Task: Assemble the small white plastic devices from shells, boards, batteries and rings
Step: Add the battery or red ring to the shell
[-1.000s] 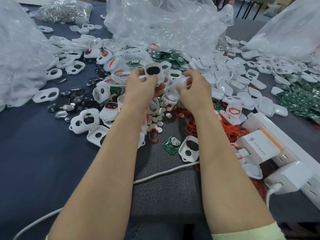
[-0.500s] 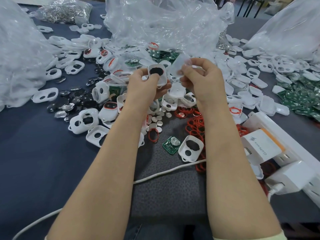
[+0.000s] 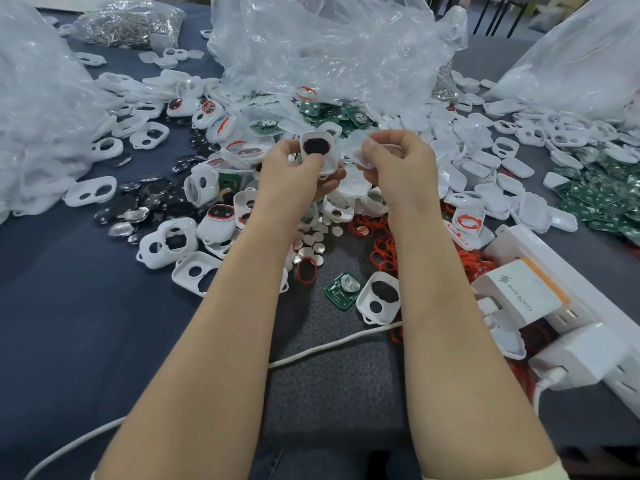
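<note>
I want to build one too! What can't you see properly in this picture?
Head view:
- the pale piece pinched by the right hand: blurred, fingers cover part.
- the shell in the left hand: partly behind the thumb.
- the clear bag: crinkled plastic hides its contents.
- the power strip: cut off by the right edge.

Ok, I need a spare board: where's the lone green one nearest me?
Head view, centre, between the forearms: the green board lies between a red ring and a white shell.

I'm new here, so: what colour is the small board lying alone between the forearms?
The board is green, seen best in the head view.
</note>
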A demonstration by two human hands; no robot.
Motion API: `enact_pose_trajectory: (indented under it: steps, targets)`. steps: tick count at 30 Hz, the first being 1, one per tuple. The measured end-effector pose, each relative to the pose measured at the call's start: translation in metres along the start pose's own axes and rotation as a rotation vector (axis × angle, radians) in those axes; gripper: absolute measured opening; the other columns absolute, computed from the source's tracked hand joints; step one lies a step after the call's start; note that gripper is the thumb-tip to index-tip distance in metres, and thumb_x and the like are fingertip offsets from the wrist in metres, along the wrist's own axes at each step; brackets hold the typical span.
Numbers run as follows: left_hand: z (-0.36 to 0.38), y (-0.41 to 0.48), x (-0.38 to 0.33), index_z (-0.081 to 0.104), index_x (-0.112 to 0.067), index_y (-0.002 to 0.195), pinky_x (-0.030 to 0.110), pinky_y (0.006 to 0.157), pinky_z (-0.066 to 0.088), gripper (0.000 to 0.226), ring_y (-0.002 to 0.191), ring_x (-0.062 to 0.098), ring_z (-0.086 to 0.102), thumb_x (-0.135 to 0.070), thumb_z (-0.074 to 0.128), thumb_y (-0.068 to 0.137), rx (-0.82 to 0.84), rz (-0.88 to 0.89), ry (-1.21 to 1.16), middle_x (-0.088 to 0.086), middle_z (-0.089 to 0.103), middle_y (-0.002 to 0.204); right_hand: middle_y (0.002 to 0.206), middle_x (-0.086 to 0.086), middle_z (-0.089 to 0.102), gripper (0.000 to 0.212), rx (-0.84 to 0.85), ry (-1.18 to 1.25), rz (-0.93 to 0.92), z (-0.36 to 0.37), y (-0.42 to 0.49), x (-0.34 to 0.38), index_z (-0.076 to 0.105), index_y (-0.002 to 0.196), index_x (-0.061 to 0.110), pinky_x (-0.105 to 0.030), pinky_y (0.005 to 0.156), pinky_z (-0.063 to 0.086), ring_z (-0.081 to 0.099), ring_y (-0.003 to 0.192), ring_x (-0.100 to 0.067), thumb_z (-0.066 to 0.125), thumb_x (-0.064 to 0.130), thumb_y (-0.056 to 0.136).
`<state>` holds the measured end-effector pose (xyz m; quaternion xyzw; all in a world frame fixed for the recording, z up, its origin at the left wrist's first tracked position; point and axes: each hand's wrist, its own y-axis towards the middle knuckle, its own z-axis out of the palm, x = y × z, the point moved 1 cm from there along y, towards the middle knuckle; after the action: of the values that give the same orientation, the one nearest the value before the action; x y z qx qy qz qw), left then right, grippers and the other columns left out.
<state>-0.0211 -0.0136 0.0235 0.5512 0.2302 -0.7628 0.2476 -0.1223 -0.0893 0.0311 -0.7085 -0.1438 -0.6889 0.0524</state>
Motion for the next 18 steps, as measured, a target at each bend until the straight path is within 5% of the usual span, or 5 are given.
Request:
enact_pose_trajectory:
  steps: [6, 9, 13, 18]
  targets:
    - [0.0, 0.002, 0.001, 0.051, -0.015, 0.098, 0.019, 0.059, 0.057, 0.02, 0.067, 0.014, 0.073, 0.003, 0.044, 0.095, 0.001, 0.003, 0.001, 0.013, 0.07, 0.086, 0.085, -0.004, 0.058, 0.022, 0.009, 0.125, 0.039, 0.003, 0.0, 0.002, 0.051, 0.103, 0.009, -0.019, 0.066, 0.055, 0.062, 0.068, -0.012, 0.057, -0.005, 0.087]
    - [0.0, 0.004, 0.003, 0.05, -0.016, 0.097, 0.019, 0.058, 0.056, 0.023, 0.067, 0.014, 0.072, 0.004, 0.042, 0.095, 0.002, 0.001, -0.01, 0.013, 0.07, 0.086, 0.069, 0.006, 0.057, 0.033, 0.038, 0.138, -0.005, 0.004, -0.002, 0.004, 0.056, 0.107, 0.017, -0.027, 0.073, 0.058, 0.06, 0.063, -0.007, 0.052, -0.008, 0.085]
    - [0.0, 0.005, 0.005, 0.05, -0.017, 0.096, 0.019, 0.059, 0.057, 0.023, 0.068, 0.014, 0.072, 0.004, 0.041, 0.096, 0.008, 0.017, -0.003, 0.012, 0.07, 0.084, 0.073, 0.006, 0.063, 0.011, 0.007, 0.047, -0.067, 0.004, -0.002, 0.005, 0.064, 0.097, 0.013, -0.024, 0.074, 0.052, 0.059, 0.069, -0.006, 0.062, 0.007, 0.088]
    - [0.003, 0.007, 0.005, 0.051, -0.015, 0.095, 0.022, 0.059, 0.057, 0.017, 0.066, 0.015, 0.071, -0.016, 0.036, 0.104, -0.022, -0.004, -0.017, 0.014, 0.067, 0.093, 0.081, -0.005, 0.07, 0.01, 0.046, 0.042, -0.111, 0.01, -0.005, 0.005, 0.059, 0.088, 0.013, -0.023, 0.068, 0.053, 0.062, 0.066, -0.007, 0.067, 0.008, 0.087]
